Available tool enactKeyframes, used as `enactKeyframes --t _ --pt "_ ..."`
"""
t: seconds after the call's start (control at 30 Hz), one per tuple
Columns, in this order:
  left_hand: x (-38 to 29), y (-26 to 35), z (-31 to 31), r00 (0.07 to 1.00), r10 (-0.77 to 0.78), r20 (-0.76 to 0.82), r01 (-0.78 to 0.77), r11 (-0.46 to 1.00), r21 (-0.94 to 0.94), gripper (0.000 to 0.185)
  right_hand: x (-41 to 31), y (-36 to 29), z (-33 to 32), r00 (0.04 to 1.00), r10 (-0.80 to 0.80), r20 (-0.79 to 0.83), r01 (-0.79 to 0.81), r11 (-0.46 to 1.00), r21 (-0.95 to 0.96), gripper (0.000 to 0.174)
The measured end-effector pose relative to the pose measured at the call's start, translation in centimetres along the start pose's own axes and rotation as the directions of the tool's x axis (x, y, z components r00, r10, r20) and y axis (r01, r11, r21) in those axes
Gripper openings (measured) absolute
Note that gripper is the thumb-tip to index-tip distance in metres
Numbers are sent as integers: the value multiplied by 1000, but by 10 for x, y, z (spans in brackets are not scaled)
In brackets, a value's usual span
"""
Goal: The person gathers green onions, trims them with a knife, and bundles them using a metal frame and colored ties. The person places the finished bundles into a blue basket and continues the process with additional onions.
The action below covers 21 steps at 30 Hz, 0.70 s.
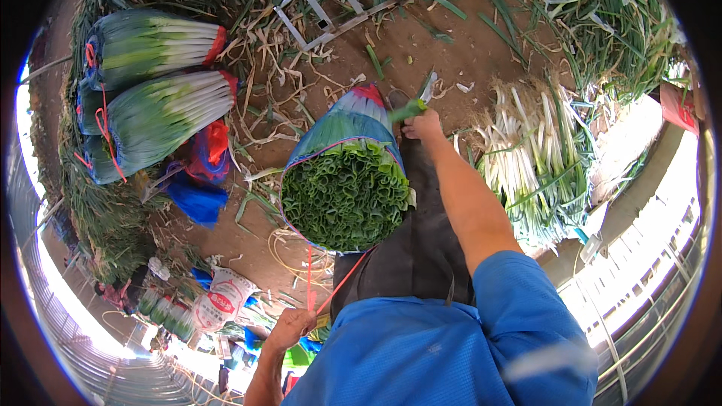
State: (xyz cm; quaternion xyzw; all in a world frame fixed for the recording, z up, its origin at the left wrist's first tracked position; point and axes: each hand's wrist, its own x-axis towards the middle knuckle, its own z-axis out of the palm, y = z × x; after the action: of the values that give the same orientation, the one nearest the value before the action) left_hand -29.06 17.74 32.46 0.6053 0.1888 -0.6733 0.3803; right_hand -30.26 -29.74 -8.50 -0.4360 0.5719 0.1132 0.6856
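A fat bundle of green onions in a blue mesh bag (351, 129) lies in front of me, its cut green tops (344, 197) facing me. Red netting (369, 92) covers the far, white end. My left hand (293, 325) is closed around a red drawstring (309, 279) that runs taut from the bag's rim. Beyond the bundle's right side, my right hand (424, 126) has its fingers curled. A blurred piece of green onion leaf (407, 110) is right against that hand; whether it is gripped or loose is unclear.
Filled onion bags (163, 107) are stacked on the left, beside blue and red mesh (206, 180). Loose green onions (530, 163) lie at right. A metal frame (344, 0) stands ahead among leaf scraps. A printed white sack (223, 299) sits behind left. A leaf heap (609, 17) rises far right.
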Motion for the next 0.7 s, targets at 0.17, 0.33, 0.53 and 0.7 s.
enactKeyframes --t 0.17,0.33,0.53,0.7 --pt "-8 9 -9 999 -43 -14 44 995 92 51 -82 -55 5 897 158 414 -12 943 -334 24" --pt "10 23 -10 999 -6 48 2 997 77 53 -126 -45 3 901 88 426 137 872 -469 31" --pt "21 38 -7 995 51 80 -56 997 60 51 -139 -29 19 923 -245 296 383 641 -665 29" --pt "22 43 -7 996 25 91 -30 998 48 52 -175 -28 -19 860 -214 463 470 687 -555 45"
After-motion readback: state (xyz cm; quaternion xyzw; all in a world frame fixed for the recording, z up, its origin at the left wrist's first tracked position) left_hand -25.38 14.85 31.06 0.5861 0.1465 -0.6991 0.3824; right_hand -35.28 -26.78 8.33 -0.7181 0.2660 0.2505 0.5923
